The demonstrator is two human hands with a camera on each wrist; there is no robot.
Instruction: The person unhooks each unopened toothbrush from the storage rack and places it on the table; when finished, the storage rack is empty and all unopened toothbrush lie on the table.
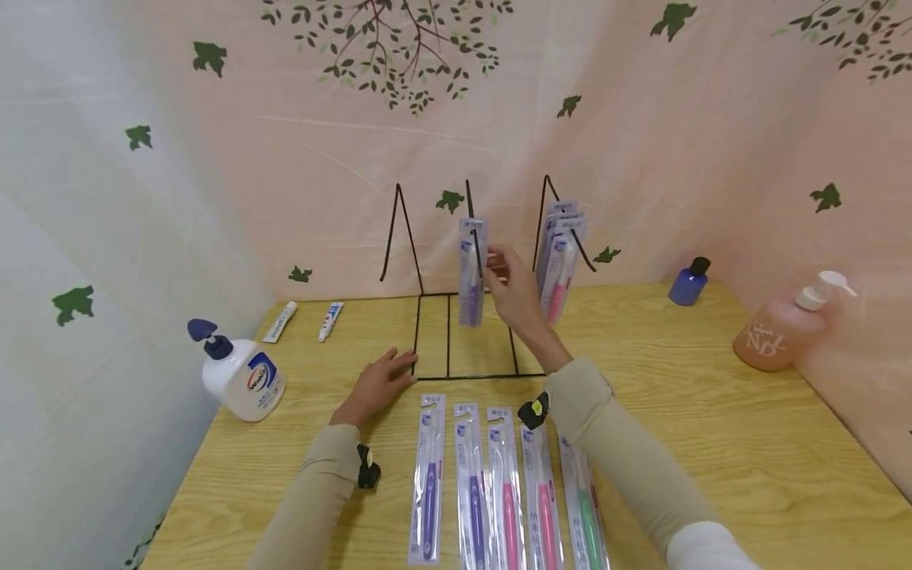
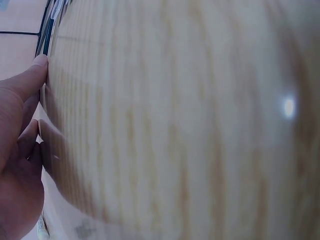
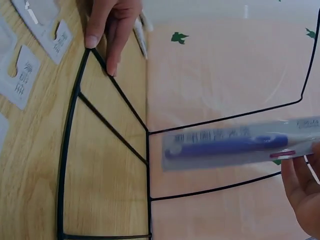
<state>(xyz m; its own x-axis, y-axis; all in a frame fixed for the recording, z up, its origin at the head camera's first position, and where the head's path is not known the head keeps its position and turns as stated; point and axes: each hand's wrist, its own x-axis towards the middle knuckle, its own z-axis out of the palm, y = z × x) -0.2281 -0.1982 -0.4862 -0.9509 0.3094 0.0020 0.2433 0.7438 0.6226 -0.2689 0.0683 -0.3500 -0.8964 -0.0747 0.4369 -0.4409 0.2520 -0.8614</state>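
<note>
A packaged purple toothbrush point(image 1: 471, 273) hangs on the middle hook of a black wire rack point(image 1: 470, 378). My right hand point(image 1: 518, 299) pinches the package by its right edge, thumb and fingertips on the plastic; the right wrist view shows this purple toothbrush point(image 3: 225, 146) from its back side. With fingers extended, my left hand point(image 1: 378, 385) rests at the front left corner of the rack's base. In the right wrist view the thumb and a finger of that left hand point(image 3: 116, 20) touch the base wire. Several packaged toothbrushes, a pink one point(image 1: 560, 273) foremost, hang from the right hook.
Packaged toothbrushes lie in a row before the rack, a purple one point(image 1: 427, 491) leftmost and a green one point(image 1: 586, 507) rightmost. Around them stand a white pump bottle point(image 1: 242, 380), two small tubes point(image 1: 331, 321), a blue bottle point(image 1: 688, 283) and a pink pump bottle point(image 1: 777, 332).
</note>
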